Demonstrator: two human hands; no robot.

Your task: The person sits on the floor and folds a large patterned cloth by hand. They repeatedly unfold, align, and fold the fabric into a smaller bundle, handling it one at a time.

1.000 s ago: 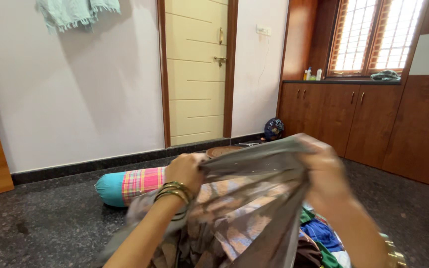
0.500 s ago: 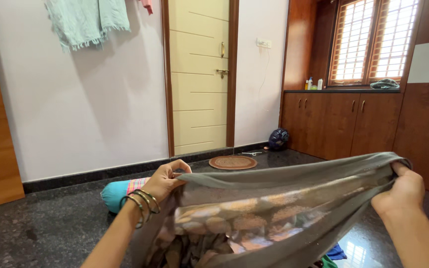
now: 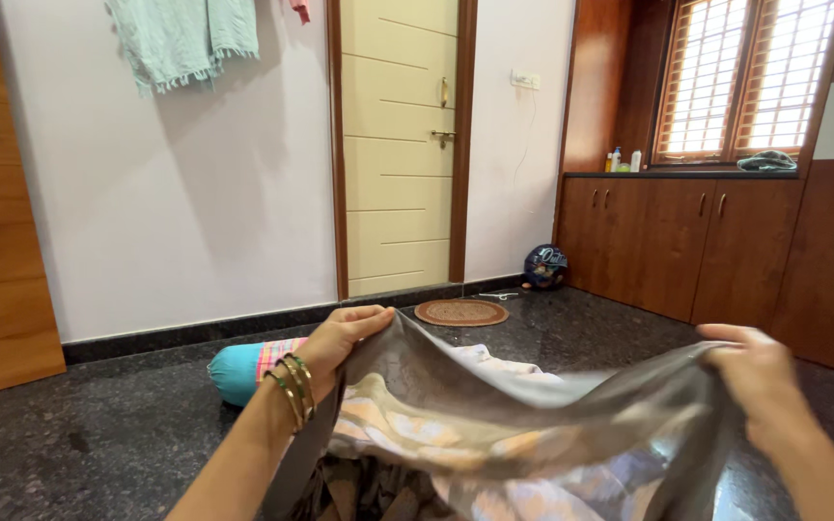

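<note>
**Two hands, one grey cloth, stretched above a dark stone floor**

We look down on a dark speckled stone floor (image 3: 98, 425) that runs back to a pale wall and wooden cabinets. Nearest to us, one grey silky cloth (image 3: 533, 415) with paler orange and cream patches hangs spread between our two hands, its top edge sagging in the middle. Our left hand (image 3: 340, 333) is curled shut over the cloth's left upper corner, fingers folded on the fabric; several bangles (image 3: 291, 386), perhaps four, though they overlap, sit on that wrist. Our right hand (image 3: 755, 371) pinches the right upper corner, fingers pressed together on the hem.

Just behind the left wrist lies one bolster pillow (image 3: 243, 367), teal at its end with a pink plaid band. Farther back we count one round woven mat (image 3: 461, 312) before the one cream door (image 3: 400, 145), and one dark ball (image 3: 544, 266) beside the cabinets (image 3: 687, 241). On the wall, a teal towel (image 3: 180, 39) hangs high up.
</note>
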